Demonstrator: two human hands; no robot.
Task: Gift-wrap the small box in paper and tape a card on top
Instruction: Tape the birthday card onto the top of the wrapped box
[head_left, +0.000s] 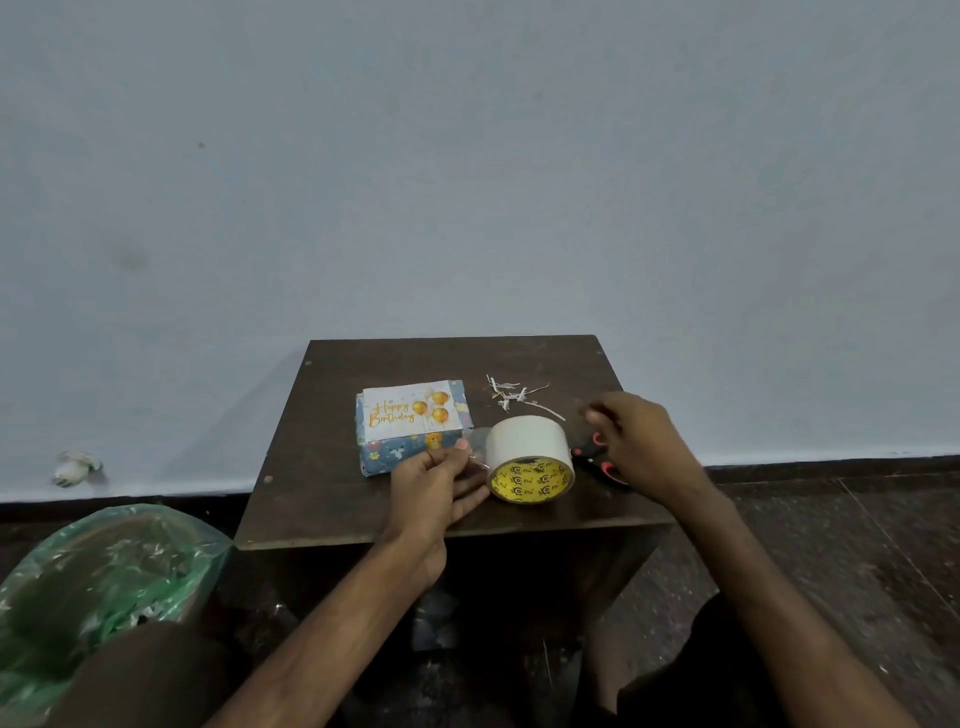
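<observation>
Wrapped box (415, 439) just beyond left fingers (460, 458), tape strip (479, 442) in their pinch; right fingers (605, 415) blurred, grip unclear.

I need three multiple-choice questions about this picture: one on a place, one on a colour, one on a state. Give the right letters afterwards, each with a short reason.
1. Where does the birthday card lie?
A) on top of the wrapped box
B) under it
C) leaning against its side

2. What colour is the inside of the tape roll?
A) green
B) yellow
C) white

3. What does the left hand do?
A) lies flat on the card
B) hangs beside the table
C) pinches the tape end

1 A: the card covers the box top.
2 B: the core facing the camera is yellow with black print.
3 C: thumb and finger close on the clear strip beside the roll.
</observation>
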